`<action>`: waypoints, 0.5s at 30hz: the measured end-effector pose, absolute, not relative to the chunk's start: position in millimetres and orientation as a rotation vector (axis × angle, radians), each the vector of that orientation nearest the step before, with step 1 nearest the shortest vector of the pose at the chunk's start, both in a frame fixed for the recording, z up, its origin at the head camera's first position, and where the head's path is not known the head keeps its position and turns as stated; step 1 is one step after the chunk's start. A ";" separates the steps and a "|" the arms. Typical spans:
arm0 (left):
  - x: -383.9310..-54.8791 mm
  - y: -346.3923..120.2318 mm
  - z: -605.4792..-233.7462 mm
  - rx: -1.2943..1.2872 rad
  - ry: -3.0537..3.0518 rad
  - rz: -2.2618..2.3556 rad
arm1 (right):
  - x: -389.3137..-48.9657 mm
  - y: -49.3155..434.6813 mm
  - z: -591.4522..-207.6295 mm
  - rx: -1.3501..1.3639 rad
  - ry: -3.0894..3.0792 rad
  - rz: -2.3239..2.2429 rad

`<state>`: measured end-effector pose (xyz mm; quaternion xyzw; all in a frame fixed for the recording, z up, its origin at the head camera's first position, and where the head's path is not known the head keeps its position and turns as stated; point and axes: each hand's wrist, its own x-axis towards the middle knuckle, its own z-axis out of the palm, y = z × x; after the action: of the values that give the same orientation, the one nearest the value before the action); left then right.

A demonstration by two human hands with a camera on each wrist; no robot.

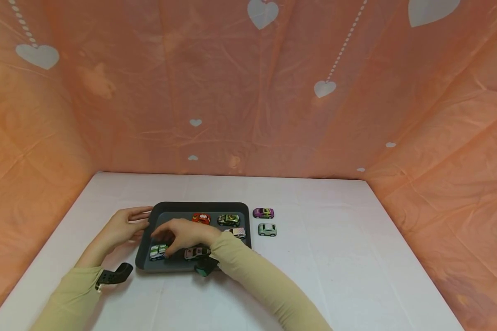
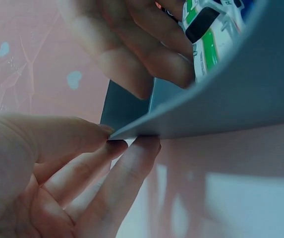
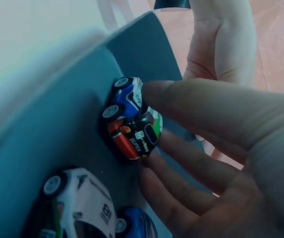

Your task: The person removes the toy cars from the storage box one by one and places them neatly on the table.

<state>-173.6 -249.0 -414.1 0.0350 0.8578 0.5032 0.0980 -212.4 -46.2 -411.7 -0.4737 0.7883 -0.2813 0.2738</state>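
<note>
A dark grey tray [image 1: 199, 205] holds several small toy cars. My left hand [image 1: 120, 227] is at its left side; in the left wrist view the thumb lies over the tray's rim [image 2: 181, 111] and fingertips press from below, pinching it. Reaching across the tray, my right hand [image 1: 186, 234] pinches a white toy car with green stripes [image 1: 158, 251] near the front left corner. The right wrist view shows that toy car [image 3: 134, 134] between thumb and fingers, with a blue side and a black and orange end. Whether its wheels touch the tray is unclear.
Inside the tray are also an orange toy car [image 1: 201, 218], a camouflage one [image 1: 228, 219], a white one [image 1: 237, 233] and a dark-windowed one [image 1: 196, 253]. Right of the tray, a purple car [image 1: 263, 213] and a pale green car [image 1: 267, 230] stand on the white table [image 1: 335, 257].
</note>
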 end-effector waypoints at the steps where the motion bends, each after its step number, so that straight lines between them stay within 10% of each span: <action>1: -173.5 -248.9 -414.0 0.103 2.536 1.492 | -212.1 -46.8 -412.1 -1.280 2.127 -0.744; 15: -173.2 -249.0 -414.0 0.117 2.524 1.513 | -210.6 -51.0 -418.1 -1.277 2.162 -0.680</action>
<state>-173.2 -249.0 -414.0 0.0394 0.8528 0.5114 0.0982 -210.6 -51.0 -418.1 -0.4731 0.8010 -0.2520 0.2667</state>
